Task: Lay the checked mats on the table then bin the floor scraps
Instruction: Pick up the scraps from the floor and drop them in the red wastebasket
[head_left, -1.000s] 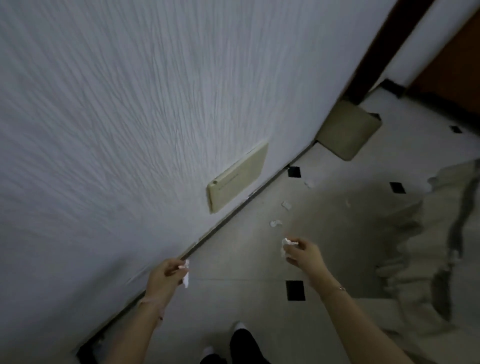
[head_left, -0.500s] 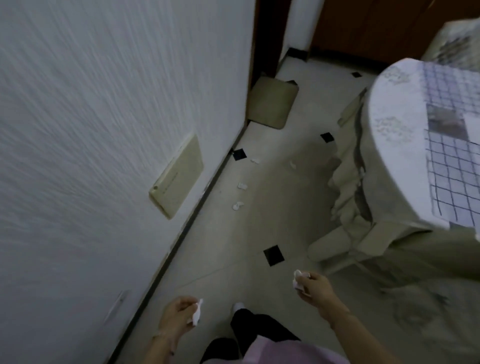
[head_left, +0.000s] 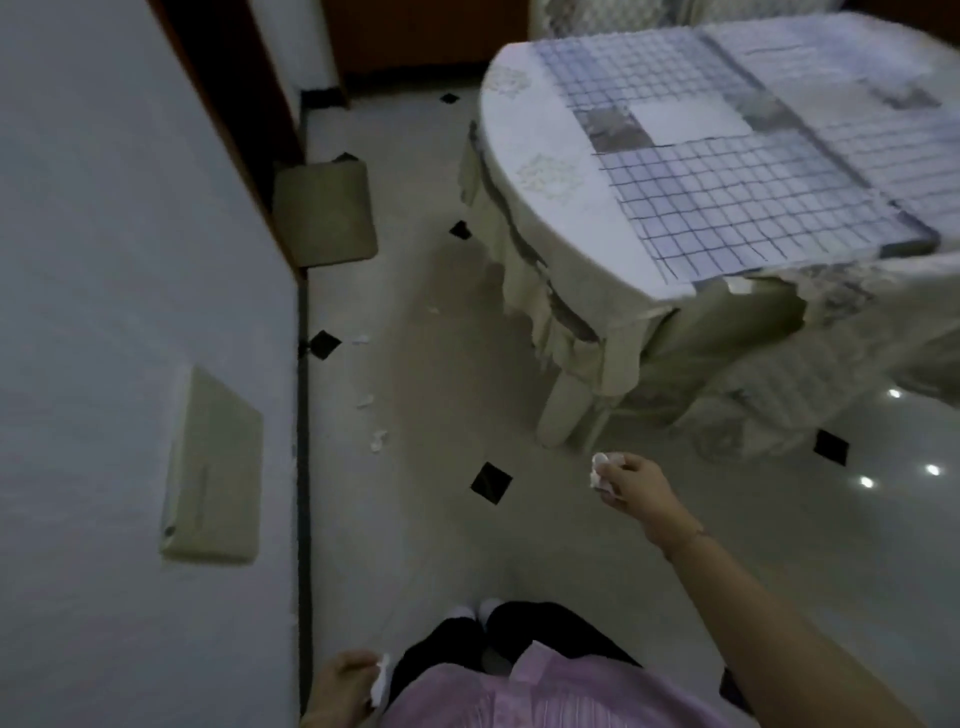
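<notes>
My right hand (head_left: 631, 480) is stretched out over the floor, pinching a crumpled white paper scrap (head_left: 598, 472). My left hand (head_left: 340, 686) hangs low by my hip, closed on another white scrap (head_left: 382, 679). Several white scraps lie on the tiles near the wall: one (head_left: 378, 440), one (head_left: 364, 401), one (head_left: 359, 340), and a small one (head_left: 432, 310) farther off. Two checked mats lie flat on the table, the near mat (head_left: 727, 192) and the far mat (head_left: 872, 124). No bin is in view.
The oval table (head_left: 524, 171) with a frilled cream cloth stands at the right. A white wall (head_left: 130, 260) with a beige wall plate (head_left: 213, 467) runs along the left. A beige doormat (head_left: 324, 213) lies by a dark doorway. The floor is pale tile with black diamonds.
The view has risen and swung right from the wall, bringing the table and mats into sight. Both hands keep their scraps; the left has dropped to my side.
</notes>
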